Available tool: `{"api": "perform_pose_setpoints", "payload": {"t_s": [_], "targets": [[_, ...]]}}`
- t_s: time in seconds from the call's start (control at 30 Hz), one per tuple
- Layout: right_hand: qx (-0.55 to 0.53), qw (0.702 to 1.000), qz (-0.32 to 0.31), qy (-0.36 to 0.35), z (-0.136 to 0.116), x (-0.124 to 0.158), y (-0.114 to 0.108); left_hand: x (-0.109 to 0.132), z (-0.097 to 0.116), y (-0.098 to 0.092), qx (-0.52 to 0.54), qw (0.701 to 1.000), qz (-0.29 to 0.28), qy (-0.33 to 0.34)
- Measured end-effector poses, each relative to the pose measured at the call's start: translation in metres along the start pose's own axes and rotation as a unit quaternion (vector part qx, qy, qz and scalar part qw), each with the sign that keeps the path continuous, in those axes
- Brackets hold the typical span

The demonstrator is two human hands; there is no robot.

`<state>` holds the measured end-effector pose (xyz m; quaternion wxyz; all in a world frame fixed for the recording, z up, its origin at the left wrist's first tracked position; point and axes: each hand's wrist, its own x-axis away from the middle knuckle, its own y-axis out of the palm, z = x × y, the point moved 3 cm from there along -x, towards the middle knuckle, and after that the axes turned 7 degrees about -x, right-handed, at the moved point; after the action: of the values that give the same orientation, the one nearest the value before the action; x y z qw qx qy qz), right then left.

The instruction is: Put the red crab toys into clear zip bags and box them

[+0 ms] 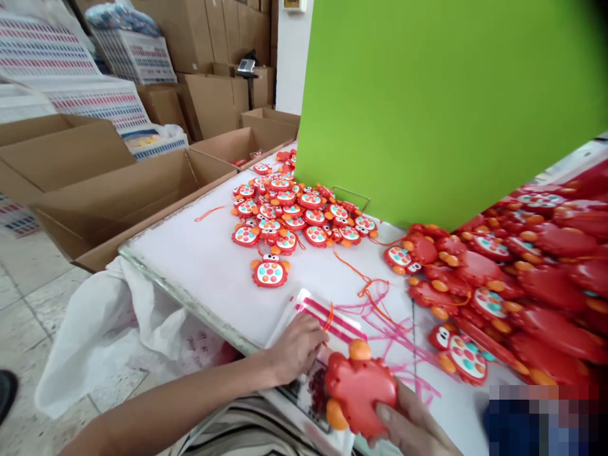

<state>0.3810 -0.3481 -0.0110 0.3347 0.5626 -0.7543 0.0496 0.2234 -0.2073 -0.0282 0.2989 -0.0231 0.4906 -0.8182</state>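
My right hand (408, 418) grips a red crab-shaped toy (363, 392) with its plain back turned up, its orange feet sticking out at the top and lower left. Close beside the toy, my left hand (299, 345) is closed in a pinch, with a thin orange cord (329, 316) rising from the fingertips. Under my left hand lies a clear plastic bag with pink stripes (349, 328) at the table's near edge. One crab toy (270, 271) lies face up by itself, farther off, showing white eyes and colored dots.
A pile of crab toys (292, 209) covers the far table (190, 247); a larger heap (536, 285) fills the right. Loose orange cords (363, 278) lie between them. A tall green panel (427, 107) stands behind. Open cartons (128, 196) line the left, with a white sheet (118, 316) hanging below.
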Motion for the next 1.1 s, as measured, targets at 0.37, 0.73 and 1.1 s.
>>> {"api": "perform_pose_setpoints", "payload": {"t_s": [0.37,0.73,1.1], "targets": [[0.241,0.951,0.112,-0.156,-0.028,-0.053,0.040,0.003,0.009,-0.015,-0.070,0.995,-0.001,0.066],[0.405,0.869,0.167,-0.230,-0.026,-0.045,0.036,-0.010,-0.024,-0.050,0.234,0.924,0.020,-0.301],[0.585,0.736,0.002,-0.341,-0.051,-0.052,0.052,-0.022,-0.021,-0.036,0.468,0.789,-0.002,-0.399]]}}
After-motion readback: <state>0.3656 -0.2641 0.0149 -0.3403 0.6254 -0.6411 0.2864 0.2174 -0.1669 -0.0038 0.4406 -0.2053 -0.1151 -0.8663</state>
